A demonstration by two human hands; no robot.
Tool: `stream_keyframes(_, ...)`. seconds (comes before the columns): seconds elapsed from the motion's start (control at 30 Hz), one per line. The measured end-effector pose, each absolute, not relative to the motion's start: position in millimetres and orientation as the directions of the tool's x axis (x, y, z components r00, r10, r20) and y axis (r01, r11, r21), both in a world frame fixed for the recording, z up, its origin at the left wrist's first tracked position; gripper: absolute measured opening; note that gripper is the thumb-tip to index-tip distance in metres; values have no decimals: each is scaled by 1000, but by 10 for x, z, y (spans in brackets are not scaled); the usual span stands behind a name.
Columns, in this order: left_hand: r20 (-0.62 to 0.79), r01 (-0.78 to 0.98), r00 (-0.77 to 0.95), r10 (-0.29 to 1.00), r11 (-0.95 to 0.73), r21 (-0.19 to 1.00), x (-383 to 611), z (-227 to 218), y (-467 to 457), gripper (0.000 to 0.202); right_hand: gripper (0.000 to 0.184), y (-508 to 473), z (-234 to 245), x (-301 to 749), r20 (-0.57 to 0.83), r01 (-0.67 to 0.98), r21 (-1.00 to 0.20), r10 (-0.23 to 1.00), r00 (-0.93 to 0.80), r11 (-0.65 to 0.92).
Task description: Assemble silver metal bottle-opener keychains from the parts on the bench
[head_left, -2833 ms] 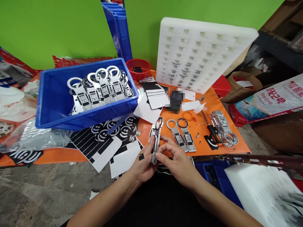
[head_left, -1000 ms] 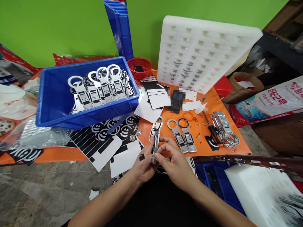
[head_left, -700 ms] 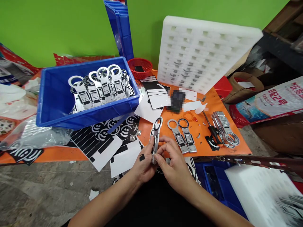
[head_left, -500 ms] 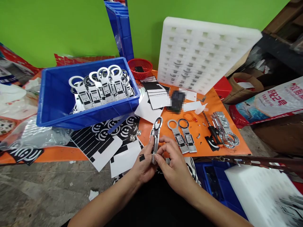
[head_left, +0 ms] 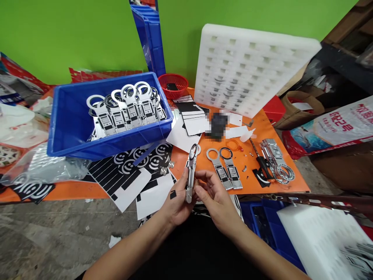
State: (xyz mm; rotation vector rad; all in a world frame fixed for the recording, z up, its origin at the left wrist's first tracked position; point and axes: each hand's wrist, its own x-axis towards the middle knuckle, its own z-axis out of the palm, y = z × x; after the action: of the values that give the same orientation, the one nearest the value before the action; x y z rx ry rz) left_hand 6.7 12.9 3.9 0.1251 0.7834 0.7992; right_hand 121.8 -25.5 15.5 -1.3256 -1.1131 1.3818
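Observation:
In my left hand is a slim silver metal ring-ended bracket. It is edge-on to me, ring end up and away, its layers lying close together. The left thumb presses its left side; the other fingers are mostly hidden behind it. A small black patch sticks to that hand near the thumb. My right hand is close by on the right, loosely curved, thumb and forefinger apart. Some of its fingertips are hidden, so contact with the bracket cannot be made out. Two similar brackets lie just beyond on the orange table.
A blue bin at left holds several such brackets. Black and white sticker sheets overhang the front edge. A screwdriver and stacked metal brackets lie at right. White slotted foam and a red basket stand behind.
My right thumb has drawn back to the right from the bracket's lower end, which now shows more fully. The left hand keeps hold, with the bracket turned slightly more upright.

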Motion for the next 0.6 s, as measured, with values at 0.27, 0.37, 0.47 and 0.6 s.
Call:
stream_keyframes(0.27, -507, -569, 457, 731, 678, 465, 79, 45, 68, 41, 56, -277, 128, 1204, -261, -162, -945, 955, -143, -283)
stream_keyframes(0.37, -483, -542, 468, 740, 672, 505, 77, 28, 58, 48, 56, -282, 111, 1192, -261, -202, -936, 953, -155, -289)
stream_keyframes(0.47, -479, -534, 490, 728, 686, 495, 81, 18, 59, 54, 60, -292, 73, 1184, -261, -209, -935, 955, -143, -287)
stream_keyframes(0.6, -455, -516, 489, 744, 667, 537, 82, 52, 48, 56, 65, -306, 46, 1185, -279, -145, -942, 947, -161, -302)
